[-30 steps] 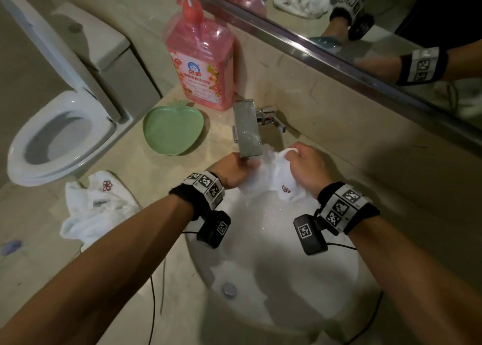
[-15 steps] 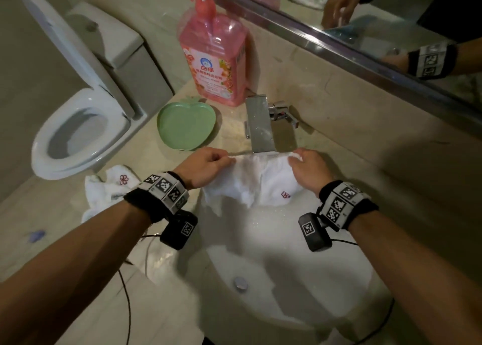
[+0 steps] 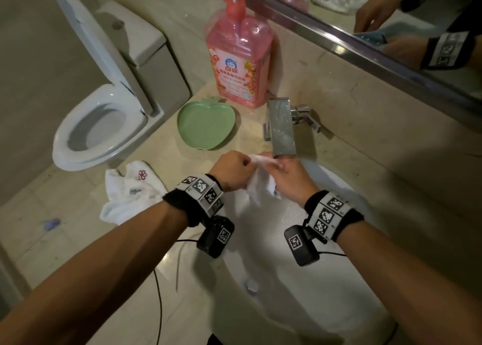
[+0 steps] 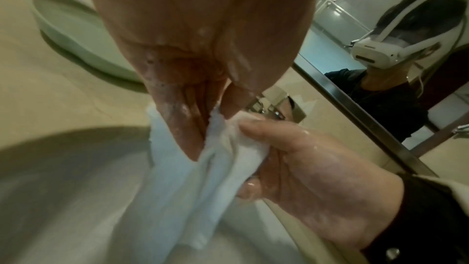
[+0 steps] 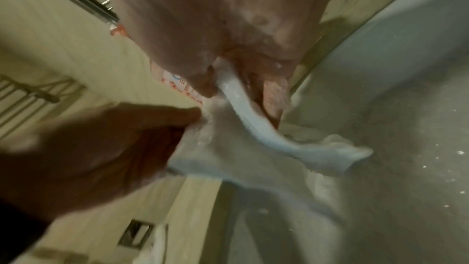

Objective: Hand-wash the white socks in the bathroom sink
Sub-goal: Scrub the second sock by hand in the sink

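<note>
**Sock bunched between both hands under the tap — scrub stroke closing**

Sock point(image 3: 260, 177), white, wet: held over the sink point(image 3: 339, 305) at its 12 o'clock edge, directly below the tap point(image 3: 283, 128). Half a second ago it was stretched flat and wide between the hands; now it is gathered into a narrow bunch with a loose tail hanging into the basin.

Left hand point(image 3: 232, 171): fingers curled, thumb and fingers pinching the upper fold of the cloth; skin soapy in the left wrist view.

Right hand point(image 3: 289, 177): fingers curled round the same bunch from the 3 o'clock side, thumb on top. The two hands, well apart before, now nearly touch.

Reading: stretch-then-gather suggests a rubbing cycle, cloth worked against cloth; washing of this sock appears mid-course, with no rinsing water visible from the tap.

Second sock point(image 3: 130, 196): white, red flower mark, lying crumpled on the counter at 9 o'clock of the sink, place unchanged; likely still to be washed.

Detergent bottle point(image 3: 238, 58), pink: 11 o'clock, behind the green dish point(image 3: 206, 125).

Sink interior: scattered suds; drain point(image 3: 251, 284) at the basin floor.
</note>
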{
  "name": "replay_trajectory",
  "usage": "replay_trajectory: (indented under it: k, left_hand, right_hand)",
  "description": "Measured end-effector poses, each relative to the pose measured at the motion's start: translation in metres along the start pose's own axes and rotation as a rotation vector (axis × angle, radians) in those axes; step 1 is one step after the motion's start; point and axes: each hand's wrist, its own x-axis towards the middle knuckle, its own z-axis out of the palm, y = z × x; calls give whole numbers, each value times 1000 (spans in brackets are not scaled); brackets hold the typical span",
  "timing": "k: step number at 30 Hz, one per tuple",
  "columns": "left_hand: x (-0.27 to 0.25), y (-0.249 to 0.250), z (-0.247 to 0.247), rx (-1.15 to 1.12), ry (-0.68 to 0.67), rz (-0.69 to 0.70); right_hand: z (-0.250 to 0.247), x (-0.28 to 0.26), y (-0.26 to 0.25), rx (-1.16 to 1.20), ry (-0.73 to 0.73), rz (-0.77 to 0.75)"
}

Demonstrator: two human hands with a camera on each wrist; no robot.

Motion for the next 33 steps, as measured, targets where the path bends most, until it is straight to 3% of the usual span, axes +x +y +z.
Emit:
replay_trajectory:
  k: [3,5,7,9,11,14,16,19,22,24,27,29,31,33]
  left_hand:
    - [5,14,18,-359,-63,-127]
    - [7,25,24,-461,-134,-111]
    - [10,28,28,-273,-180,-26]
    - [16,24,30,63,-107,29]
    - [25,15,30,245,-8,88]
    - [35,12,22,333,-129,238]
    - [40,13,18,402,-219,254]
    - [41,10,12,429,-104,227]
    - [40,9,13,323,-22,125]
    - [40,10,20,202,-36,9]
    - [36,13,29,-185,-38,-133]
    - [32,15,33,-316,-111,-121]
    - [25,14,34,-353,-220,-67]
    - [25,8,34,-256,-124,-57]
  right_hand:
    - [1,-12,6,-2,-103,-38]
    - [-1,-14,14,-111,-80,-36]
    - [-9,-9,21,-168,6,-26]
    - [-21,-5,26,-118,70,-8]
    - [-35,-3,27,-42,42,7]
    - [-49,-6,24,-9,-35,4]
    - [-57,-7,23,7,-38,22]
    - [-68,-2,24,-135,-39,45]
    - [-64,4,26,-360,-42,61]
    - [-49,6,21,-281,-13,29]
    - [-25,6,14,-123,-128,-2]
    - [-15,13,16,-136,-157,18]
    - [-11,19,20,-53,-86,52]
    - [-12,24,21,35,-21,108]
